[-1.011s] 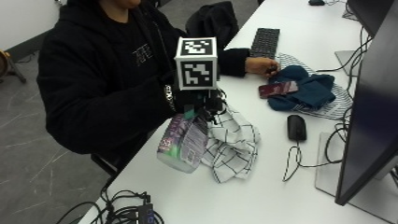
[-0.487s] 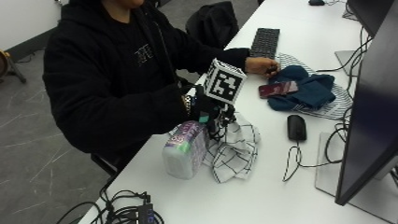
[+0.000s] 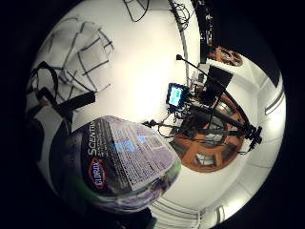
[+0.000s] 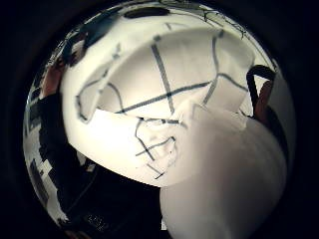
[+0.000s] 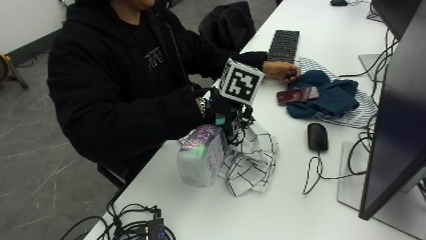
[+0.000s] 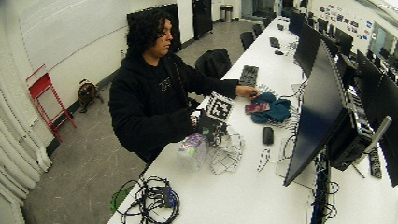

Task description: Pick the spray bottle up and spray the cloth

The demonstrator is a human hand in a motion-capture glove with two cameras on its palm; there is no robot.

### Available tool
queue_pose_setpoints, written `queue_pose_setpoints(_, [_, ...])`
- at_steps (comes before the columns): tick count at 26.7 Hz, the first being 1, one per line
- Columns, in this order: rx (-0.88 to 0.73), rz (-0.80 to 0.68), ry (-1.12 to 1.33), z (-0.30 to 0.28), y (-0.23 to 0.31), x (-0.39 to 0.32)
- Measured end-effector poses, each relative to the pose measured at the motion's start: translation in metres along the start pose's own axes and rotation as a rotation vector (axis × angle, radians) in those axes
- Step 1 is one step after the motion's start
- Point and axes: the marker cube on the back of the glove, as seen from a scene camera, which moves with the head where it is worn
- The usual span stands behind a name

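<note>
Fingers of the right hand — state hidden — above one spray bottle, beside one checked cloth.

On the container close to your palm, read the label: the "CLOROX" logo and, beside it, "SCENTIVA" in white letters. The finer print remains illegible.

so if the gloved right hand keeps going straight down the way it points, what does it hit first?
Probably the checked cloth lying right under the right hand, with the bottle beside it. Depth is unclear, so the hand may already be touching the bottle's top.
</note>
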Motion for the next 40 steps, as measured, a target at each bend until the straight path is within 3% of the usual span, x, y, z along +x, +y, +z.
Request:
queue_pose_setpoints(7, [0.336,0.033,-0.12,-0.07,0.007,0.003])
queue_pose_setpoints(12, [0.562,-0.069,-0.32,-0.121,0.007,-0.013])
queue_pose_setpoints(21, [0.78,-0.312,-0.828,-0.172,-0.001,-0.093])
queue_pose_setpoints(25, [0.85,-0.317,-1.109,-0.172,-0.013,-0.134])
queue_pose_setpoints(32, [0.832,-0.296,-1.416,-0.147,-0.035,-0.19])
queue_pose_setpoints(37, [0.637,-0.383,-1.353,-0.112,-0.032,-0.215])
queue_pose_setpoints(40, [0.615,-0.386,-1.377,-0.107,-0.036,-0.228])
